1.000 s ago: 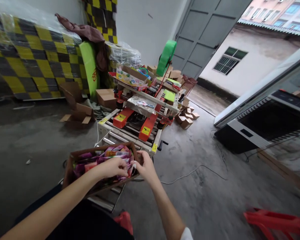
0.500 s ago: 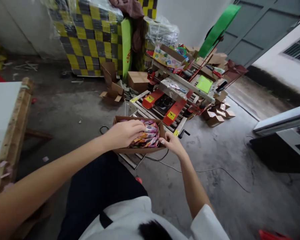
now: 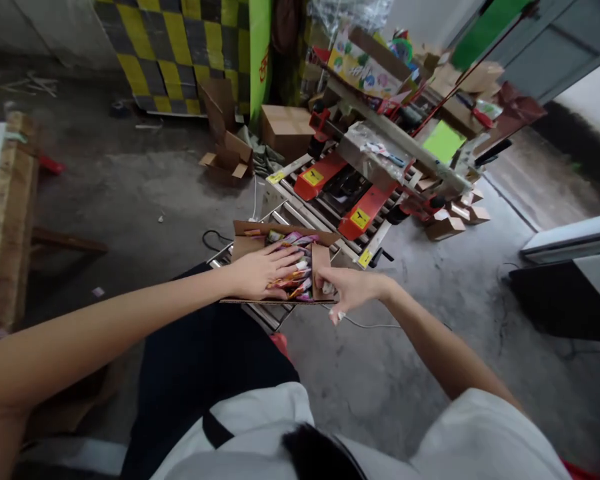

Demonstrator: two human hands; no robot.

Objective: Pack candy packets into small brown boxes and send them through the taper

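Observation:
An open cardboard box (image 3: 287, 231) filled with colourful shiny packets (image 3: 303, 273) rests on a roller conveyor (image 3: 270, 319) in front of me. My left hand (image 3: 263, 272) lies flat over the packets and the box's left part, its fingers spread. At the box's right end is my right hand (image 3: 347, 290), with its fingers apart and some of them against the end flap (image 3: 321, 263). Something small and white shows at its fingertips, too small to name.
Ahead stands a carton-sealing machine (image 3: 350, 193) with orange-red parts and a crank at its right. An opened carton (image 3: 230, 157) and a closed one (image 3: 287, 130) are behind. A wooden-edged table (image 3: 13, 220) is at left; a cable runs along the floor.
My left hand has spread flatter over the packets. My right hand has opened at the box's right end, where a flap now shows folded. The view has shifted downward and closer.

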